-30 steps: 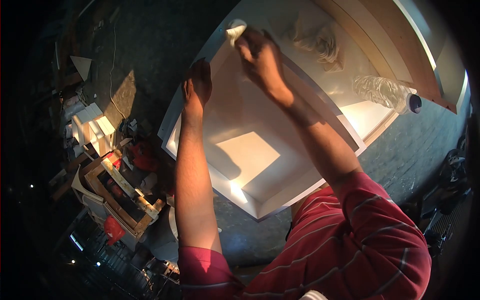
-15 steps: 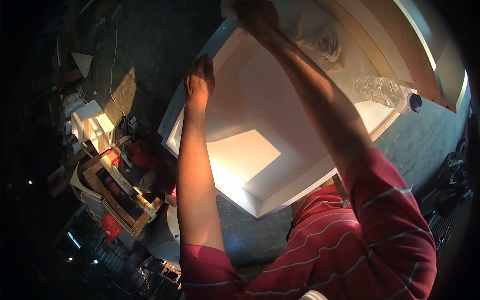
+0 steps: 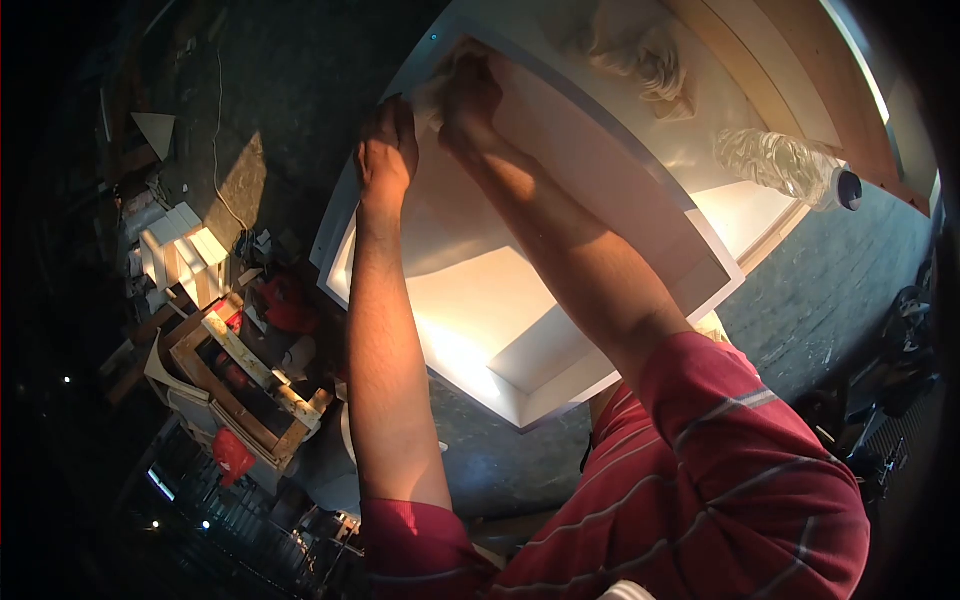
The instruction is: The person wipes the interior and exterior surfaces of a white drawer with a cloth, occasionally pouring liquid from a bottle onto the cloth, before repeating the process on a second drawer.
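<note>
"Since you're looking straight down at it, where does the white tray (image 3: 465, 245) sit?"

"Right beneath both hands, open side up. Its near corner points back between the forearms, and a bright patch of light falls across its floor below them."

"What's the left hand (image 3: 387, 150) doing?"

"It rests on the rim at the tray's left side, fingers side by side over the edge. I can't tell how firmly they press."

"And the right hand (image 3: 472, 100)?"

"Just beside the left one, reaching into the far end, closed on a pale wad (image 3: 432, 103). That's blurred, so its exact shape is lost."

"Anything to the right of that hand?"

"A crumpled cloth (image 3: 645, 62) lies on a pale panel (image 3: 550, 30). Farther right and closer to the person is a clear bottle (image 3: 780, 165) on its side, its dark cap (image 3: 849, 190) pointing away from the hands."

"Over on the left?"

"Well apart from the left hand, a thin cable (image 3: 221, 170) runs along the dark floor. Nearer than that come a stack of pale blocks (image 3: 185, 255), a wooden frame (image 3: 215, 395) and a red bag (image 3: 232, 455)."
</note>
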